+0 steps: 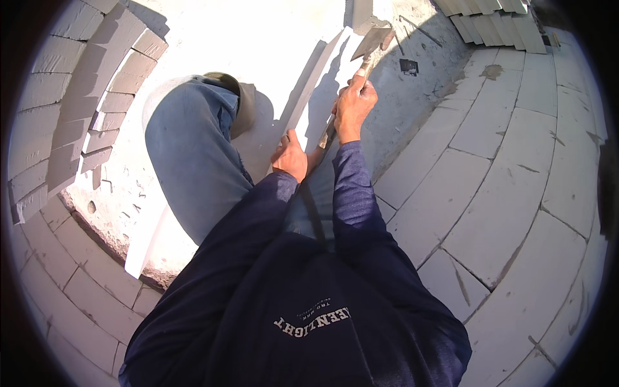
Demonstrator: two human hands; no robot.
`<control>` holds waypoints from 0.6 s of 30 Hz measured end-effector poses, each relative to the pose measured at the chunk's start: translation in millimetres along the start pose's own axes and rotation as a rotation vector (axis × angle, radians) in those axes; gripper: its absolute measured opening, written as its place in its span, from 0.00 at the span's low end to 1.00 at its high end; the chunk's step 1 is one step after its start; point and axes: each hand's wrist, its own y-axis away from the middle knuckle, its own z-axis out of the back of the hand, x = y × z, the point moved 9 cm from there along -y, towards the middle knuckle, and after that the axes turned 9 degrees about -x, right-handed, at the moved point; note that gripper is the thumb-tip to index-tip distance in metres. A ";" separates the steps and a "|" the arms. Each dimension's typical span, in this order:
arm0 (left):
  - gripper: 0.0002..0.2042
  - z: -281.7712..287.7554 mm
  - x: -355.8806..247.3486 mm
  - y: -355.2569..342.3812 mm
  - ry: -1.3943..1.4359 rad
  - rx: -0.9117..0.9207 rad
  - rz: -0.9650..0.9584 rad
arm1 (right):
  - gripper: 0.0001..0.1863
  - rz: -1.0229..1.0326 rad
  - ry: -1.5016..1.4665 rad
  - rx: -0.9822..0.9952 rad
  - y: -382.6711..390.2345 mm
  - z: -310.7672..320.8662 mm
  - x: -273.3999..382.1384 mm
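right hand [354, 103]: fist wrapped round flat steel trowel [372, 42], blade pointing 12 o'clock
left hand [290, 157]: I see it pressing the long pale slab [309, 84] steady

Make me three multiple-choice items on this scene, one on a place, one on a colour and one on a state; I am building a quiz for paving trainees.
1. Where does the metal-bladed trowel lie?
A. beyond the right hand
B. under the knee
C. on the stacked blocks

2. What colour are the person's long sleeves?
A. red
B. dark blue
C. white

3. What is the left hand doing?
A. hanging free
B. resting on the long pale straight board
C. gripping a bucket

Answers: 1 A, the blade juts out past the right hand, which grips the handle. 2 B, both forearms are clad in dark blue. 3 B, the left hand sits against the long pale straight board near its lower end.
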 end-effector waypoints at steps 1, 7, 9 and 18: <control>0.20 -1.0 1.7 -0.5 -0.004 -0.005 -0.011 | 0.25 0.062 -0.023 -0.027 0.5 2.6 6.1; 0.19 -2.6 0.5 -1.0 -0.007 -0.002 0.003 | 0.27 -0.112 0.153 -0.035 -7.1 -12.7 -65.5; 0.21 -3.1 -1.7 -0.5 -0.008 0.015 0.007 | 0.27 -0.130 0.108 0.011 -23.2 -8.7 -72.0; 0.36 -1.9 -0.1 -1.0 -0.018 -0.049 0.019 | 0.26 -0.070 -0.069 0.015 0.1 10.6 -11.4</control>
